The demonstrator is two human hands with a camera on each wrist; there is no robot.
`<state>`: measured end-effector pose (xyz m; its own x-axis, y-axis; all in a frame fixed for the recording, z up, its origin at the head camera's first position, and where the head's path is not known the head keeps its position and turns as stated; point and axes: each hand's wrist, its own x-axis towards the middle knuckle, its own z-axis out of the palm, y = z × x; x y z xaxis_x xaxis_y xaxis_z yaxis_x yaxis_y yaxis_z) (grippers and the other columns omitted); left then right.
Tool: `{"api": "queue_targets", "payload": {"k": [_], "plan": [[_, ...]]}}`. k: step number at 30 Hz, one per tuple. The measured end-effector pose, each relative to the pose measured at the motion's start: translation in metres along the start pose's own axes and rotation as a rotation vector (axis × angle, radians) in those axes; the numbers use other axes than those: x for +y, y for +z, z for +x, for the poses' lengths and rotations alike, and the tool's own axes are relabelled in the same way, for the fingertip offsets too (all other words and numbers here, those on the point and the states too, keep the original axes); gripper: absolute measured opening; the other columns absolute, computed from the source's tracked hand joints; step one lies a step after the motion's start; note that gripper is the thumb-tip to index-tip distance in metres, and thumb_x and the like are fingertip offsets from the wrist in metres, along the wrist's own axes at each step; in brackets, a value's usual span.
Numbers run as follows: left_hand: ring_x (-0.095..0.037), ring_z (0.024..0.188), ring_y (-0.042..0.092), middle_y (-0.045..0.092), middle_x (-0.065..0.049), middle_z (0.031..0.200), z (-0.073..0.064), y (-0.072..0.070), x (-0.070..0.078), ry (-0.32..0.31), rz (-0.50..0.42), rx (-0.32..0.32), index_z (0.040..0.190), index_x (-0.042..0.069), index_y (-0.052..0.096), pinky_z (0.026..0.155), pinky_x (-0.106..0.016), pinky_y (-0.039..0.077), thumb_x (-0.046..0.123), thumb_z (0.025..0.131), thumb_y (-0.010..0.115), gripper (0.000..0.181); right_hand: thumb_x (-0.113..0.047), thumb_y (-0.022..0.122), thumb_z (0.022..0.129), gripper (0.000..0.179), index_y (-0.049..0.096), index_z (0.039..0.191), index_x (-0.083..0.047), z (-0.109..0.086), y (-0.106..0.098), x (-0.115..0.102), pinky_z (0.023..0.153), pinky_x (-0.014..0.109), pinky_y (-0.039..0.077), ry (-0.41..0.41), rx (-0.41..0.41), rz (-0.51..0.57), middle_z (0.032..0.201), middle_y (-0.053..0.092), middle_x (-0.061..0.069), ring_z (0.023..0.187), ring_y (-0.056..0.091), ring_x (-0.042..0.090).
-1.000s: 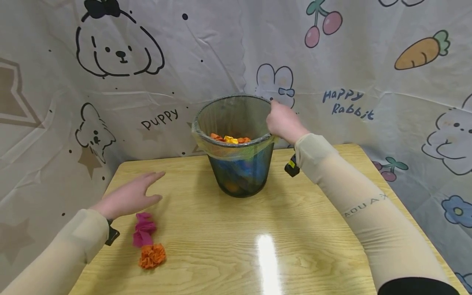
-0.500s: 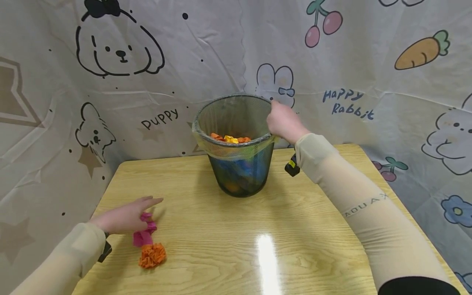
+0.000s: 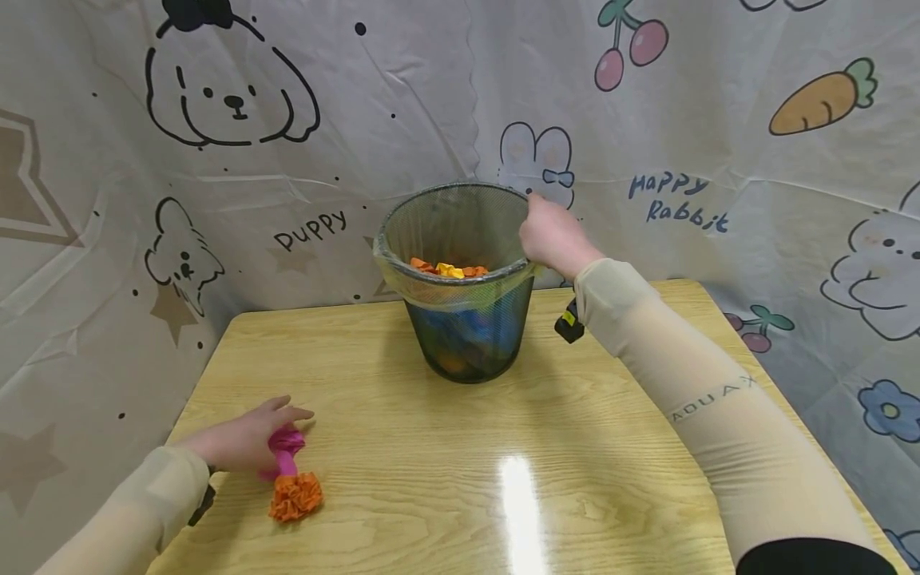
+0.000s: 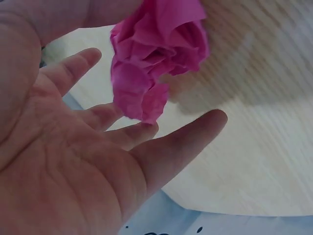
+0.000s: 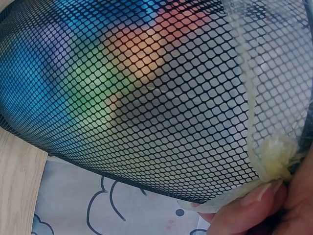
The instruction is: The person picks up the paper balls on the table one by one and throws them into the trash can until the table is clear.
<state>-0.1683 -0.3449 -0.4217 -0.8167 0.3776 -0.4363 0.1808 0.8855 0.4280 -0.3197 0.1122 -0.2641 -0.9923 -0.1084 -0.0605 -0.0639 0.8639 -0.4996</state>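
Note:
My left hand is low over the left side of the table, around a crumpled pink paper. In the left wrist view its fingers are spread, with the pink paper between thumb and fingers and overlapping two fingertips. A crumpled orange paper ball lies just in front of the pink one. My right hand grips the right rim of a black mesh wastebasket. In the right wrist view, thumb and fingers pinch the rim beside a knot in the yellowish bin liner.
Orange and yellow crumpled papers show inside the wastebasket, with blurred coloured ones seen through its mesh. The wooden table reaches back to a printed cloth backdrop, which also hangs along the left side.
My left hand has come down and toward me, from above the pink paper to around it; the pink paper has shifted slightly. My right hand and the wastebasket have stayed put.

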Motion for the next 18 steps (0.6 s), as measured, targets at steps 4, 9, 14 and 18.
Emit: {"api": "queue_targets", "payload": {"k": [4,9,14,18], "plan": [[-0.064,0.137,0.029,0.016,-0.04,0.158,0.002,0.005,-0.002,-0.008,0.02,0.005,0.144,0.01,0.057,0.094,-0.059,0.048,0.008,0.071,0.084,0.078,-0.009,0.024,0.104,0.064,0.004,0.165,-0.005,0.0,0.0,0.0,0.083,0.043,0.047,0.009,-0.008,0.009,0.169,0.017,0.015,0.089,0.053,0.029],[-0.063,0.135,0.034,0.02,-0.041,0.156,0.003,0.009,-0.001,-0.006,0.036,0.022,0.139,0.011,0.061,0.089,-0.054,0.049,0.007,0.073,0.082,0.07,-0.008,0.024,0.104,0.065,0.004,0.165,-0.005,0.0,0.0,-0.001,0.072,0.041,0.046,0.011,-0.009,0.009,0.169,0.017,0.015,0.071,0.046,0.024],[-0.057,0.13,0.044,0.03,-0.041,0.15,0.005,0.012,0.0,0.008,0.048,0.043,0.133,0.01,0.065,0.088,-0.051,0.05,0.007,0.075,0.081,0.06,-0.009,0.025,0.105,0.064,0.003,0.165,-0.005,0.0,0.0,-0.001,0.079,0.043,0.047,0.016,-0.008,0.009,0.168,0.019,0.016,0.093,0.054,0.03],[-0.039,0.111,0.057,0.046,-0.032,0.136,0.007,0.013,-0.002,0.046,0.051,0.066,0.128,0.007,0.067,0.083,-0.044,0.05,0.004,0.075,0.08,0.055,-0.01,0.025,0.105,0.064,0.004,0.165,-0.005,0.001,0.0,-0.001,0.087,0.044,0.047,0.016,-0.008,0.005,0.168,0.019,0.016,0.107,0.054,0.033]]}}
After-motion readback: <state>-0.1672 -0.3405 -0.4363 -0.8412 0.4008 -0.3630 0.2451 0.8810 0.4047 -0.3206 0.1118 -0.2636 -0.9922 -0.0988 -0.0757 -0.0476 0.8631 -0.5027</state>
